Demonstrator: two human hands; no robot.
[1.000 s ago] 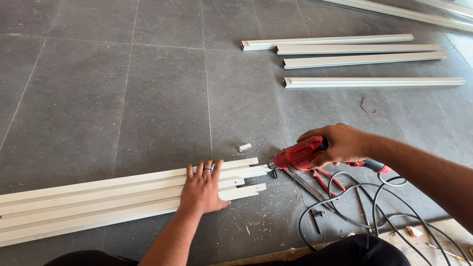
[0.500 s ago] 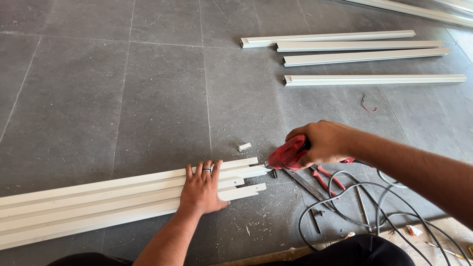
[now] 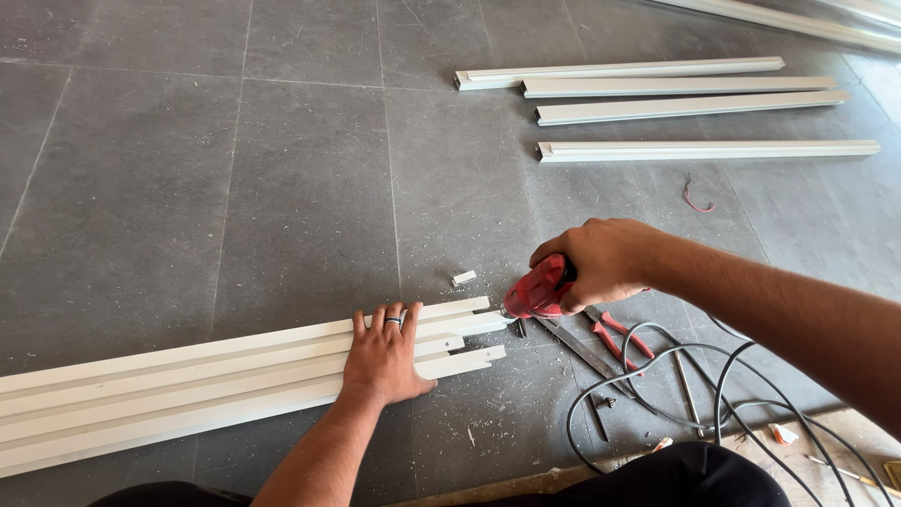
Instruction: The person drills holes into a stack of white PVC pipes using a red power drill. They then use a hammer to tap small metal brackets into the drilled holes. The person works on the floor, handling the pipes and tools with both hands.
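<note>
Head view: pliers [image 3: 615, 334], black cable [image 3: 657, 376] beside strips [image 3: 188, 385].

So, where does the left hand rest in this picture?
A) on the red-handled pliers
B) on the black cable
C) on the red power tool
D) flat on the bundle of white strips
D: the left hand lies flat, fingers spread, on the white strips, while the right hand grips the red power tool.
</note>
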